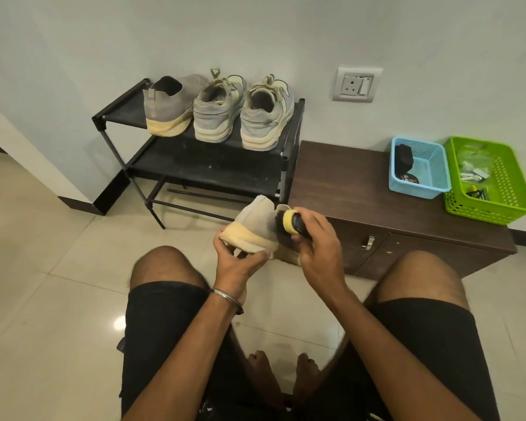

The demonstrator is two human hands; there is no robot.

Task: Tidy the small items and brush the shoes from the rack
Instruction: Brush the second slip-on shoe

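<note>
I hold a grey slip-on shoe (253, 223) with a yellowed sole above the floor, between my knees. My left hand (237, 259) grips it from below by the sole. My right hand (315, 238) grips a shoe brush (292, 223) with a yellow end and dark bristles, pressed against the shoe's side. On the top shelf of the black shoe rack (213, 165) stand the matching grey slip-on (169, 106) and a pair of grey lace-up sneakers (243, 112), heels toward me.
A low brown cabinet (346, 189) stands right of the rack. On it sit a blue basket (419, 167) with dark items and a green basket (488, 180) with small items. A wall socket (356, 84) is above. Glossy tiled floor lies all around.
</note>
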